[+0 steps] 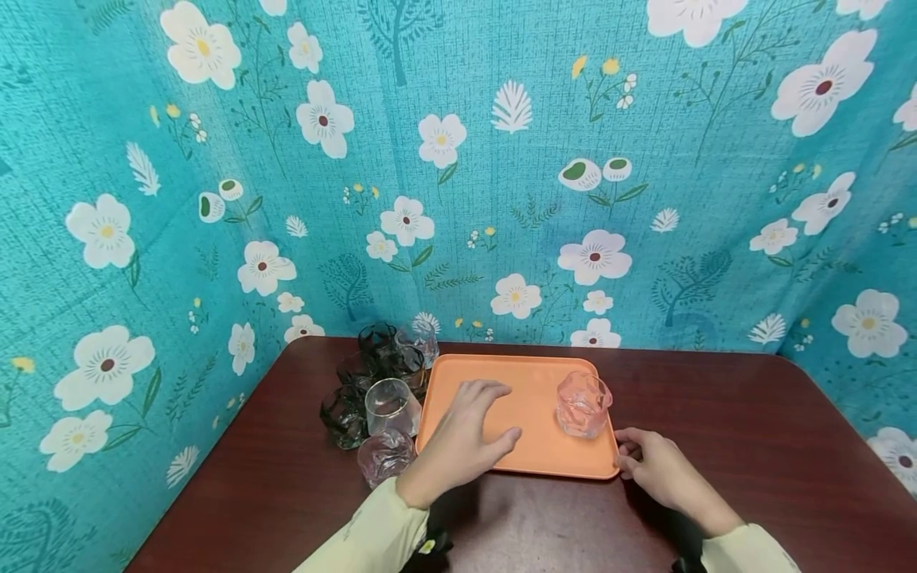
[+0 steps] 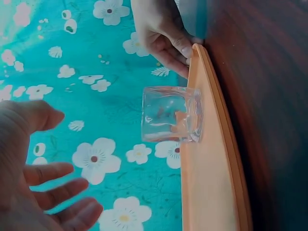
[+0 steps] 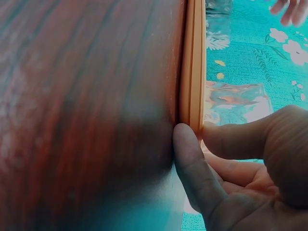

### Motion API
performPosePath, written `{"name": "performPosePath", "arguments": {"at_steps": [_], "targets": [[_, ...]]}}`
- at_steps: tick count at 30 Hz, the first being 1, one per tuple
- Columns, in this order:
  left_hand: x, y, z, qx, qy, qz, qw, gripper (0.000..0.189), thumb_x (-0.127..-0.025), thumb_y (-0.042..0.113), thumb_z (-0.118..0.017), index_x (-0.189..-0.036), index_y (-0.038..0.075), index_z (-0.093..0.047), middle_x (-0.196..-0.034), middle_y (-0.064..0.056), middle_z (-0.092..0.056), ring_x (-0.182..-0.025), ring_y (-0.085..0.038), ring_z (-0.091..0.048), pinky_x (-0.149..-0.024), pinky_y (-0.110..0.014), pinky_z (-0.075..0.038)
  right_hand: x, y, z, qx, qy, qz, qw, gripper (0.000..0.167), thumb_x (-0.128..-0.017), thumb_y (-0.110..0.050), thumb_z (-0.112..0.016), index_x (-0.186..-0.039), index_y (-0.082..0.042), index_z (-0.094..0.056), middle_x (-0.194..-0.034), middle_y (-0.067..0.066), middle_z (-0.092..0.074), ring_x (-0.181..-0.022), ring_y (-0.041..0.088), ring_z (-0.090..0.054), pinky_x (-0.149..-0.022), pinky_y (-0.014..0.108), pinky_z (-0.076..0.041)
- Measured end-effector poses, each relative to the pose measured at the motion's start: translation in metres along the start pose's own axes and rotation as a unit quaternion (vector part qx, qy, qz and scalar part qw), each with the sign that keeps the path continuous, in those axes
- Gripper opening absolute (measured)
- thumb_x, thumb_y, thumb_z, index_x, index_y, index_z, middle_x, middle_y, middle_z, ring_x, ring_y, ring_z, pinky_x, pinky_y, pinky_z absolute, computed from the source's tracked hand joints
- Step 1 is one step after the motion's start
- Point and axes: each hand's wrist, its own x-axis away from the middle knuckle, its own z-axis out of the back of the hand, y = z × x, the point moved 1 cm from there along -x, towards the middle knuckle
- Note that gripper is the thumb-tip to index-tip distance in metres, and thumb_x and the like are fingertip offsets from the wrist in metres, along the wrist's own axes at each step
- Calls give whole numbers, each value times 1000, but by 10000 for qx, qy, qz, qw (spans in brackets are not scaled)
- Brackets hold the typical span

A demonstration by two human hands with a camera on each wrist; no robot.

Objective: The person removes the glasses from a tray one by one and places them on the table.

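Note:
An orange tray (image 1: 526,414) lies on the dark wooden table, and one clear glass (image 1: 583,406) stands upright near its right end. My left hand (image 1: 466,434) hovers over the tray's left part, thumb and fingers spread with nothing between them. The left wrist view shows the same hand (image 2: 43,168) apart from the glass (image 2: 171,114). At the tray's near right corner, my right hand (image 1: 652,465) pinches the rim. Up close in the right wrist view, thumb and finger of the right hand (image 3: 240,168) lie on either side of the tray edge (image 3: 192,72).
Left of the tray stand several glasses: dark ones (image 1: 344,418), a clear one (image 1: 392,406) and a faintly pinkish one (image 1: 385,455) close to my left forearm. A teal floral curtain (image 1: 458,199) hangs behind the table (image 1: 716,414).

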Motion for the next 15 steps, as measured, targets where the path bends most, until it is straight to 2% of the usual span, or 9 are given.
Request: {"name": "performPosePath", "arguments": {"at_steps": [4, 8, 15], "targets": [[-18, 3, -16, 149, -332, -51, 9993, 54, -87, 38, -66, -132, 11, -51, -127, 2, -50, -117, -12, -43, -94, -31, -41, 0, 0, 1, -7, -17, 3, 10000, 33, -85, 5, -63, -116, 14, -56, -82, 5, -60, -69, 14, -62, -57, 27, -51], [-34, 8, -35, 38, -585, -9, 9983, 63, -85, 44, -67, -135, 12, -48, -131, 2, -47, -121, -12, -41, -96, -30, -40, 1, 0, 1, -24, -9, 4, 10000, 33, -85, 5, -63, -116, 14, -56, -82, 6, -59, -69, 14, -62, -57, 27, -51], [-55, 10, -73, -357, -531, 77, 9979, 74, -78, 46, -74, -135, 7, -47, -129, -1, -48, -119, -14, -43, -96, -25, -38, 1, -1, 0, -27, 11, 55, 10000, 33, -84, 5, -63, -115, 14, -56, -81, 5, -60, -67, 14, -61, -56, 26, -51]]}}
